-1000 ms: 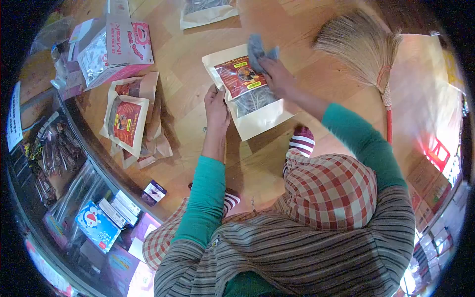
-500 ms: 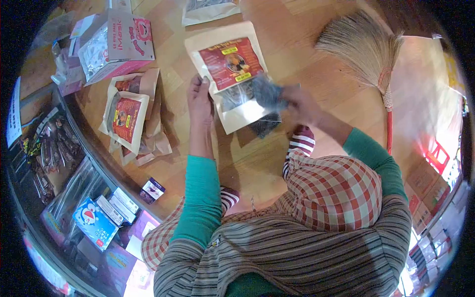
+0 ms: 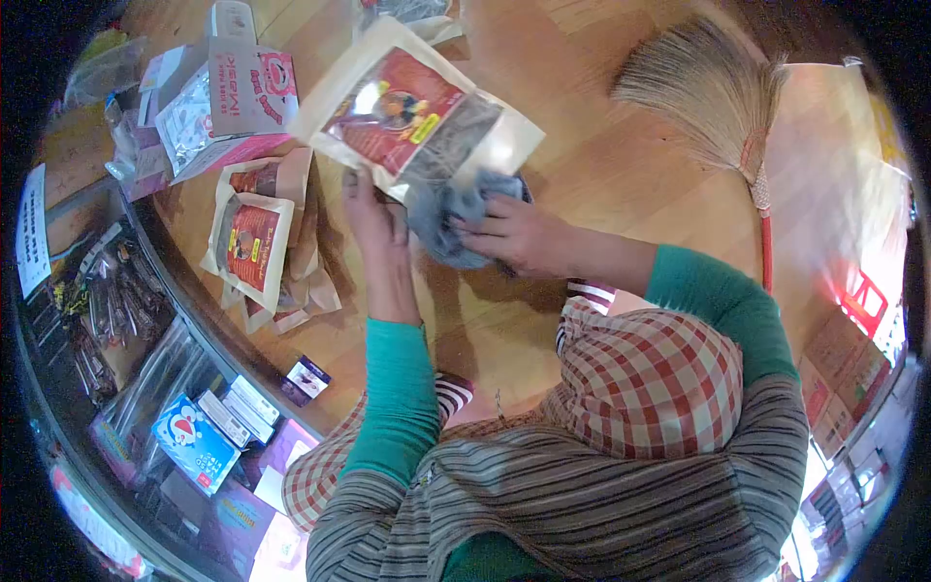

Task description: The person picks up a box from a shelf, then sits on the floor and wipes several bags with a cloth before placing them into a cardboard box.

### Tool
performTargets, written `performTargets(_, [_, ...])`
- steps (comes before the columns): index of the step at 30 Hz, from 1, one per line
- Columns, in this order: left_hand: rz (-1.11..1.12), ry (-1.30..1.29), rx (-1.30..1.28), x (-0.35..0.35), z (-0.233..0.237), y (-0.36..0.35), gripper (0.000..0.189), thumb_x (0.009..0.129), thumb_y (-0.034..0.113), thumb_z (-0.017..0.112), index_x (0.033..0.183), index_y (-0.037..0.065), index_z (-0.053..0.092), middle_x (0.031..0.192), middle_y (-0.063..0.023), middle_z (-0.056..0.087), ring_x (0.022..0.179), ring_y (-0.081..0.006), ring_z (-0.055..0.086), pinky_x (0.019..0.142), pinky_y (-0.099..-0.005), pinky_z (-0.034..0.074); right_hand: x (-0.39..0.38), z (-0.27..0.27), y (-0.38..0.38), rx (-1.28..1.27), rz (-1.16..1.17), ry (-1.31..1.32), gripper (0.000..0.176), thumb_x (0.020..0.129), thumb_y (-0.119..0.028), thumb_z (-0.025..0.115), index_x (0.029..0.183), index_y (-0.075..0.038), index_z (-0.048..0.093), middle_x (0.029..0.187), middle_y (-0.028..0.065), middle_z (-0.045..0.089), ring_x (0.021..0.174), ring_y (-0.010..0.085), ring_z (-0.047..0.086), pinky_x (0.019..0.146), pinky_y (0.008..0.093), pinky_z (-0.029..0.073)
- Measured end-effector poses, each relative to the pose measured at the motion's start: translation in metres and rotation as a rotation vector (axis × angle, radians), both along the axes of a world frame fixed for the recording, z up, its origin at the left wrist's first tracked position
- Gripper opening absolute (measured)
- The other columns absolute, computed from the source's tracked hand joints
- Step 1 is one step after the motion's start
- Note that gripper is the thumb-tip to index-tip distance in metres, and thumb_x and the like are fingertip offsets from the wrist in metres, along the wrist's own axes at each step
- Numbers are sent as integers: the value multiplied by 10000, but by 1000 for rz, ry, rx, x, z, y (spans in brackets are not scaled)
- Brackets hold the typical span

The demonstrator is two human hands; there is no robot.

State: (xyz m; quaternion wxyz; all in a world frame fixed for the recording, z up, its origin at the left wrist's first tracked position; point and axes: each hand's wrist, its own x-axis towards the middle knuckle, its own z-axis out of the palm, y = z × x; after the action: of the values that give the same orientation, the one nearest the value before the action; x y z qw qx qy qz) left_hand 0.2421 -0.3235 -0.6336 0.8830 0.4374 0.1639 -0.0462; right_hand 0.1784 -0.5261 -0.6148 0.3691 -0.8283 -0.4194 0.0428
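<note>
My left hand (image 3: pixel 376 215) is closed on the lower edge of a kraft-paper pouch (image 3: pixel 461 141), which has a red label and a clear window showing dark contents. The pouch is held tilted above the floor, its top pointing up and left. Bunched in my right hand (image 3: pixel 524 236) is a grey-blue cloth (image 3: pixel 441 228), pressed at the pouch's lower edge beside my left fingers. To the left, several similar pouches (image 3: pixel 254 247) lie overlapping on the wooden floor. Part of another pouch (image 3: pixel 441 34) shows at the top.
A straw broom (image 3: pixel 708 97) with a red handle lies at the right. An open pink mask box (image 3: pixel 254 87) stands at the upper left. Along the left, a glass-sided case (image 3: pixel 165 262) holds packets and boxes. A small dark box (image 3: pixel 306 378) is near its edge.
The pouch has turned counter-clockwise and risen, its top swinging left. My right hand has brought the cloth leftward from the pouch's right side to its lower edge.
</note>
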Motion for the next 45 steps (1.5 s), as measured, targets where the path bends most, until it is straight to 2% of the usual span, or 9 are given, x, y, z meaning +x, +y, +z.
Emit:
performTargets(3, [58, 35, 5, 15, 8, 27, 258, 848, 120, 404, 1087, 24, 422, 1007, -91, 519, 864, -170, 537, 721, -294, 454, -14, -21, -38, -197, -374, 524, 307, 715, -59, 476, 1018, -24, 508, 1016, 121, 521, 903, 262, 498, 765, 360, 408])
performTargets(7, [87, -107, -83, 21, 22, 32, 288, 845, 117, 416, 1117, 26, 402, 1047, -91, 505, 943, -188, 507, 837, -346, 406, 43, -1, -96, 790, -985, 985, 289, 791, -156, 444, 1033, -15, 517, 936, 108, 575, 860, 200, 544, 783, 316, 419])
performTargets(11, [-31, -116, -165, 12, 18, 11, 298, 850, 123, 420, 1132, 31, 389, 1081, -88, 490, 965, -189, 497, 848, -350, 404, 68, 38, -90, 990, -602, 705, 360, 784, -188, 521, 1091, -5, 477, 995, 82, 540, 910, 153, 503, 811, 283, 395])
performTargets(13, [-49, -77, -168, 7, 22, -10, 306, 854, 136, 417, 1138, 29, 382, 1090, -89, 486, 970, -186, 495, 848, -345, 405, 76, 50, -69, 815, -549, 1118, 391, 793, -243, 531, 1091, 3, 473, 1014, 76, 530, 910, 132, 489, 773, 256, 410])
performTargets(16, [-74, -46, -254, 0, 21, -23, 292, 857, 133, 411, 1129, 29, 396, 1097, -91, 486, 973, -177, 494, 852, -336, 402, 67, 48, -43, 506, -549, 979, 352, 817, -308, 491, 978, 0, 551, 876, 59, 588, 785, 120, 534, 724, 255, 427])
performTargets(29, [-174, 38, -313, -6, -3, -31, 283, 852, 149, 423, 1116, 49, 400, 1095, -75, 488, 993, -186, 482, 856, -350, 397, 54, 45, -50, 624, -741, 1239, 287, 827, -272, 479, 906, -15, 579, 785, 3, 591, 690, 72, 526, 647, 192, 408])
performTargets(35, [-317, 91, -15, -7, -4, -38, 356, 859, 254, 417, 1180, 115, 352, 1113, -85, 452, 1033, -236, 443, 880, -446, 369, 62, 59, -73, 8, -693, 681, 243, 812, -204, 498, 908, 13, 550, 829, 76, 587, 745, 150, 541, 676, 269, 428])
performTargets(37, [-267, 178, -224, -7, 14, -46, 472, 852, 354, 407, 1226, 102, 267, 1112, -126, 409, 1044, -246, 410, 887, -468, 339, 59, 76, -65, -194, -593, -196, 254, 759, -133, 533, 960, 20, 511, 918, 157, 541, 830, 257, 528, 709, 338, 432])
performTargets(45, [-283, 479, -383, -19, -5, -59, 457, 877, 395, 289, 1169, 54, 377, 1122, -116, 472, 1031, -254, 455, 899, -392, 350, -5, 18, -13, -353, -275, -125, 384, 730, -188, 532, 1044, 19, 457, 1154, 187, 403, 1068, 319, 395, 857, 405, 362])
